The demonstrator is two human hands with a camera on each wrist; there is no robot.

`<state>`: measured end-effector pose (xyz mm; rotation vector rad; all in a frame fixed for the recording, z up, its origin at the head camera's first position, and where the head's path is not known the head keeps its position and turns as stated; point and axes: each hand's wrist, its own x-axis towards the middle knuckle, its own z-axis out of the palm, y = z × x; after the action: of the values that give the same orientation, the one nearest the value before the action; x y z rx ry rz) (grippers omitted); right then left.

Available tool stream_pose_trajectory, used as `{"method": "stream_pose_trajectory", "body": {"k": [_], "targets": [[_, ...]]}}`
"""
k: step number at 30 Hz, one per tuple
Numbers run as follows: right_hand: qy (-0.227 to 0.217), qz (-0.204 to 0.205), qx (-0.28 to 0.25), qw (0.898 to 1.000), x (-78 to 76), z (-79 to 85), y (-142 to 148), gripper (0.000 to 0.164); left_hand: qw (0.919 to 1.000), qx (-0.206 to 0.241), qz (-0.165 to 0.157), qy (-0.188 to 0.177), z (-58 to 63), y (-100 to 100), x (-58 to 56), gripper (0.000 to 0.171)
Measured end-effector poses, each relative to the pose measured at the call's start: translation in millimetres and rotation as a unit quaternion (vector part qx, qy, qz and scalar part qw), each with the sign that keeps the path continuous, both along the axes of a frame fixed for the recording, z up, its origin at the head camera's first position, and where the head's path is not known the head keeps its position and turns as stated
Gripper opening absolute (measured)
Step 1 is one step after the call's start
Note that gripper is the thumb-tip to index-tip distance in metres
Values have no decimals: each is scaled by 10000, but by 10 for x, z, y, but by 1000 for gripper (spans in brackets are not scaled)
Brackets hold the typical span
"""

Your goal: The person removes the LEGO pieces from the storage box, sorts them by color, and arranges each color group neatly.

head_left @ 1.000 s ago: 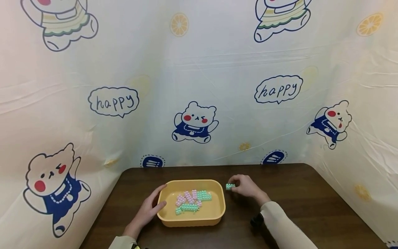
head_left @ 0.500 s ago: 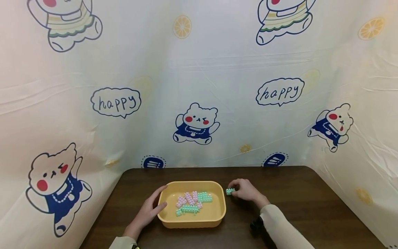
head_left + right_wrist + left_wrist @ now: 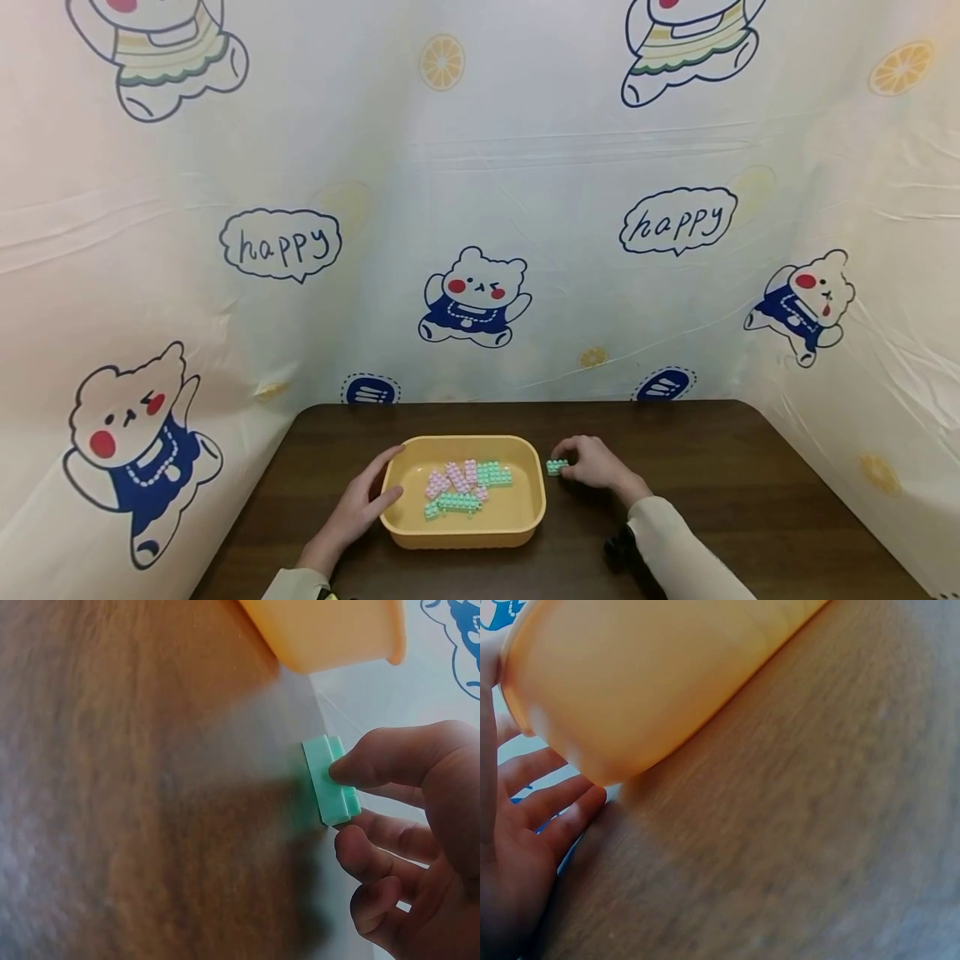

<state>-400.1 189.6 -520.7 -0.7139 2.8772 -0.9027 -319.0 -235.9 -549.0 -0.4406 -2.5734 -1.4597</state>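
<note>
A yellow plastic tub (image 3: 463, 537) sits on the dark wooden table. At its left end my left hand (image 3: 356, 507) holds the wall, with the thumb over the rim and the fingers along the outside; in the left wrist view the fingertips lie against the tub's outer wall (image 3: 645, 690). Just right of the tub, my right hand (image 3: 597, 463) pinches a mint-green building brick (image 3: 324, 784) between thumb and fingers. Its studs face the palm in the right wrist view, and it is low over the table. The other fingers are loosely curled.
Inside the tub lie pink bricks (image 3: 457, 477) and green bricks (image 3: 492, 474), several of each. The table (image 3: 720, 483) runs back to a printed cloth curtain (image 3: 570, 208), which also hangs along both sides.
My right hand has moved down and slightly toward me with the green brick, beside the tub's right end. The left hand and the tub have stayed in place.
</note>
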Motion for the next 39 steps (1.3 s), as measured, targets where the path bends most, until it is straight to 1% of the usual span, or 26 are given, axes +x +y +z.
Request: {"method": "stream_pose_trajectory", "body": {"k": [7,14,19,23,27,30,35,39], "targets": [[124,-20,61,9999,4,-37,11,17,9999,88,-46,-20,-8,-2,-1,59],[5,-57,36,10000,11,-25,2,17,10000,82,-19,-27,-5,-9,1,59],[157,17,101,9998,14,-17,5,21,10000,75,-24,-39,6,-8,13,59],[375,65,-144,9992,44,79,-11,25,10000,77,-56,-11,14,-8,17,59],[736,190,-415,9962,86,220,-75,24,9999,88,-52,120,5,-10,12,58],[834,334,-616,9940,131,324,-155,25,9998,55,-59,201,-8,-12,4,58],[663,527,-866,9926,218,453,-339,25,9999,21,-74,123,-11,-6,-2,59],[534,672,-787,9932,259,500,-515,20,10000,83,-37,21,-8,2,-3,59]]}}
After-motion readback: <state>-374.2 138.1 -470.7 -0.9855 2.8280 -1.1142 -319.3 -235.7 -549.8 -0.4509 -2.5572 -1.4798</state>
